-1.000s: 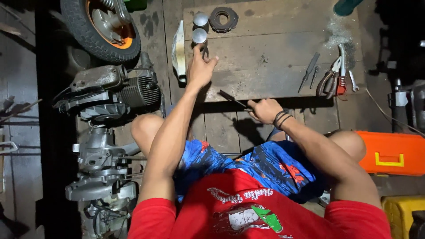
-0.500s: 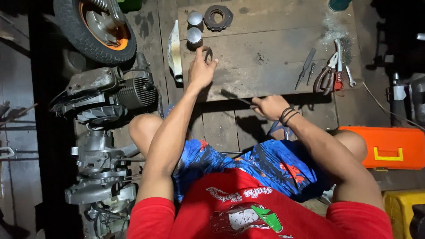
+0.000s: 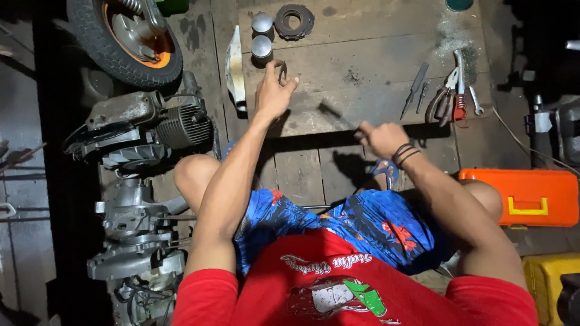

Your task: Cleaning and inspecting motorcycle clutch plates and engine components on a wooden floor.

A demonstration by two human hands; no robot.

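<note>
My left hand (image 3: 273,92) reaches out over a wooden board (image 3: 362,54) and pinches a small dark ring-shaped part (image 3: 283,68) just below two shiny metal cylinders (image 3: 262,35). My right hand (image 3: 380,139), with dark bands at the wrist, grips a thin dark tool (image 3: 335,113) whose tip points left over the board's near edge. A toothed round disc (image 3: 294,21) lies beside the cylinders. I sit on the floor with knees bent, in a red shirt and blue patterned shorts.
A wheel with an orange hub (image 3: 127,36) and grey engine parts (image 3: 145,130) lie at the left. A curved metal piece (image 3: 234,69) lies by the board's left edge. Pliers and small tools (image 3: 450,93) rest at the board's right. An orange case (image 3: 522,196) sits at the right.
My left hand has drawn slightly back from the cylinders with the small ring part in its fingers. My right hand has lifted the thin tool a little.
</note>
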